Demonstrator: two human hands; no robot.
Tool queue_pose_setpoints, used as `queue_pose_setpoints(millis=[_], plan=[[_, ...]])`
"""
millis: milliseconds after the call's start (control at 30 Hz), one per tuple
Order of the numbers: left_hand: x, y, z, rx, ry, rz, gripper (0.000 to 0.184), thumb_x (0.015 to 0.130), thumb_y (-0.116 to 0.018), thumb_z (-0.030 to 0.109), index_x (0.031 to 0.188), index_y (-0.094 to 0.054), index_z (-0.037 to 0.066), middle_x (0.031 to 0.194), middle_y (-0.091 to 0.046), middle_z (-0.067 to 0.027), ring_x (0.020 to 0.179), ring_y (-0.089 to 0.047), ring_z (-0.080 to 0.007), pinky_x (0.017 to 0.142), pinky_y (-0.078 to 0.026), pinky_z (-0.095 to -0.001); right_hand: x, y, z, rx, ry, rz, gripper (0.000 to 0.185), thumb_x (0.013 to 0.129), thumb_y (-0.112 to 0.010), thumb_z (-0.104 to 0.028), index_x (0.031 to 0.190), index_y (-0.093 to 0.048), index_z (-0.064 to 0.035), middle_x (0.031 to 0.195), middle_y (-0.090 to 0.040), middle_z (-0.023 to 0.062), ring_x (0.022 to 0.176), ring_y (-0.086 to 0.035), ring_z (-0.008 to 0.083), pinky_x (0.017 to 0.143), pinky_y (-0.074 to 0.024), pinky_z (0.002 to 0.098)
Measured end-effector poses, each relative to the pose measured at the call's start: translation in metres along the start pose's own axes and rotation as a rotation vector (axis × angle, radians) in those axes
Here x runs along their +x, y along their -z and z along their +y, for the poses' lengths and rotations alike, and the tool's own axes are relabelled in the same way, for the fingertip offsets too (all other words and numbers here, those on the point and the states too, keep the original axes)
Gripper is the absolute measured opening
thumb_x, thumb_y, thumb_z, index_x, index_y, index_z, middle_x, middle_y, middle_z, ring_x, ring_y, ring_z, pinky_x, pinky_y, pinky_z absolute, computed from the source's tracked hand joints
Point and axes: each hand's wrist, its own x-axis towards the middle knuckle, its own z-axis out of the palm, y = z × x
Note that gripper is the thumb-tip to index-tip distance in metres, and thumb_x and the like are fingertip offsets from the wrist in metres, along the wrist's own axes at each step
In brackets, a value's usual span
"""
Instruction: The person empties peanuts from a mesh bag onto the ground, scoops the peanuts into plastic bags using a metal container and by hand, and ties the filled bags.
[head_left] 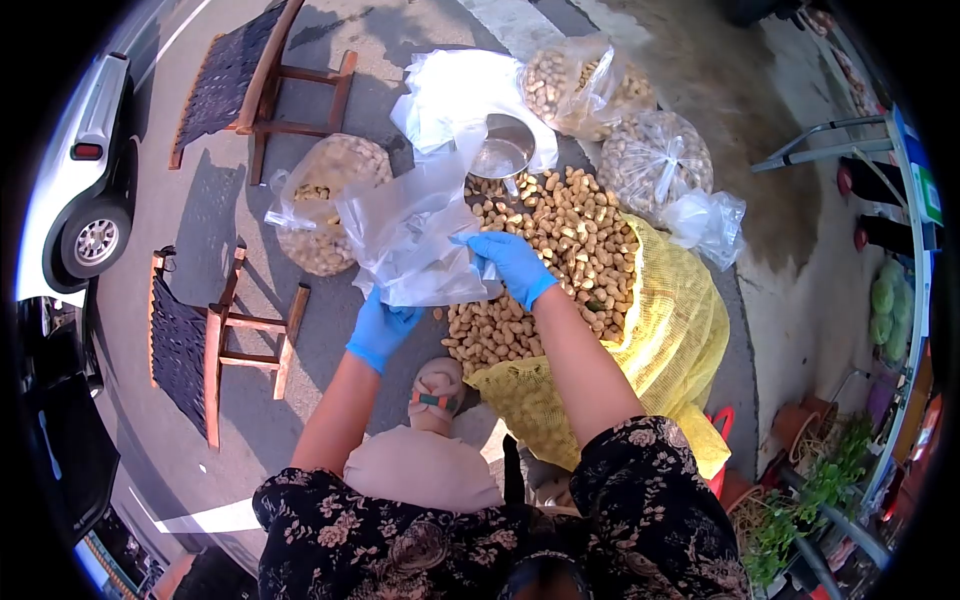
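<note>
A translucent plastic bag (415, 235) hangs between my two blue-gloved hands. My left hand (385, 328) grips its lower left edge, with the fingers partly behind the plastic. My right hand (510, 262) pinches the bag's right side. Just beyond and to the right lies a heap of peanuts in their shells (570, 240), spilling from a yellow mesh sack (680, 310). A metal pan (503, 150) rests at the heap's far edge, partly on white plastic bags (450, 95).
Filled bags of peanuts stand around the heap: one at left (335, 200), one at far right (590, 85), another tied (655, 160). Two wooden folding stools (215, 350) are on the left. Potted plants (820, 500) line the right, and a white vehicle (75, 190) is at far left.
</note>
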Motion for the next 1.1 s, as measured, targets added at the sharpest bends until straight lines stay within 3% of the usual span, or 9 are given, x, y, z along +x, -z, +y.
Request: queue_pose_setpoints(millis=[200,400,567,633,800,867,900,1033,1100], plan=[[-0.019,0.006,0.037,0.837,0.222,0.524,0.038,0.084,-0.056,0.043,0.101,-0.057,0.01,0.081,-0.062,-0.0034,0.072,-0.059,-0.0186,0.075,-0.048,-0.0389,-0.007,0.014,0.037,-0.195,0.029,0.167,0.02,0.078,-0.067,-0.02,0.08,-0.063,-0.0003,0.069,-0.057,0.0011,0.063,-0.05,0.0097,0.06,-0.0428,0.0238],[-0.057,-0.075,0.048,1.945,-0.709,0.532,0.05,0.079,-0.063,0.045,0.102,-0.057,0.001,0.087,-0.064,-0.0173,0.083,-0.064,-0.023,0.071,-0.049,-0.0351,-0.024,-0.013,0.034,-0.318,0.126,0.195,0.022,0.073,-0.072,-0.018,0.073,-0.056,-0.0034,0.068,-0.055,0.0011,0.062,-0.048,0.008,0.058,-0.0425,0.0241],[-0.002,-0.07,-0.014,1.391,-0.456,0.08,0.039,0.079,-0.065,0.037,0.094,-0.06,0.001,0.082,-0.064,-0.0125,0.076,-0.063,-0.021,0.068,-0.048,-0.0339,-0.037,-0.039,0.028,-0.53,0.175,0.114,0.016,0.078,-0.068,-0.013,0.077,-0.055,-0.0048,0.073,-0.055,-0.0006,0.067,-0.05,0.0073,0.064,-0.0431,0.0222],[0.015,-0.05,-0.013,1.047,-0.309,0.035,0.034,0.08,-0.065,0.034,0.089,-0.061,0.002,0.078,-0.064,-0.0097,0.071,-0.062,-0.0201,0.066,-0.048,-0.0349,-0.036,-0.023,0.038,-0.268,0.205,0.176,0.015,0.08,-0.067,-0.014,0.079,-0.055,-0.0049,0.072,-0.055,-0.0002,0.068,-0.051,0.008,0.065,-0.0437,0.0226],[-0.004,0.008,0.002,1.756,-0.706,0.51,0.02,0.08,-0.06,0.022,0.074,-0.054,0.004,0.067,-0.06,-0.0142,0.059,-0.057,-0.0323,0.059,-0.046,-0.0393,-0.046,0.013,0.018,0.843,-0.026,0.598,0.016,0.085,-0.059,-0.016,0.077,-0.051,-0.0057,0.064,-0.047,-0.0005,0.055,-0.045,0.0117,0.056,-0.0428,0.0238],[-0.007,0.054,0.018,1.788,-0.682,0.72,0.02,0.08,-0.058,0.022,0.073,-0.054,0.004,0.069,-0.06,-0.0168,0.062,-0.056,-0.0353,0.061,-0.046,-0.0404,-0.038,0.054,0.034,1.119,0.084,0.491,0.02,0.088,-0.055,-0.017,0.073,-0.047,-0.0087,0.06,-0.044,-0.0016,0.05,-0.041,0.0111,0.052,-0.0401,0.0246],[-0.013,0.061,0.024,1.801,-0.668,0.826,0.02,0.081,-0.057,0.023,0.073,-0.054,0.004,0.07,-0.059,-0.0181,0.063,-0.056,-0.0368,0.061,-0.046,-0.041,-0.04,0.064,0.033,1.101,0.159,0.282,0.024,0.09,-0.052,-0.019,0.069,-0.043,-0.0123,0.058,-0.04,-0.0027,0.048,-0.037,0.0093,0.05,-0.0385,0.0259],[-0.018,0.078,0.033,1.958,-0.48,0.776,0.022,0.08,-0.058,0.025,0.074,-0.055,0.004,0.072,-0.061,-0.0173,0.066,-0.058,-0.0359,0.064,-0.047,-0.0406,-0.037,0.044,0.016,0.56,0.193,0.546,0.018,0.086,-0.056,-0.023,0.078,-0.054,-0.0069,0.063,-0.05,0.0006,0.056,-0.045,0.0112,0.052,-0.0405,0.0278],[-0.014,0.077,0.033,2.036,-0.367,0.731,0.022,0.079,-0.06,0.024,0.074,-0.055,0.002,0.072,-0.062,-0.0165,0.067,-0.061,-0.0323,0.064,-0.048,-0.0385,-0.042,0.042,0.015,-0.166,0.105,0.435,0.021,0.082,-0.06,-0.025,0.081,-0.058,-0.0049,0.067,-0.054,0.0032,0.061,-0.05,0.0129,0.057,-0.0437,0.0289]])
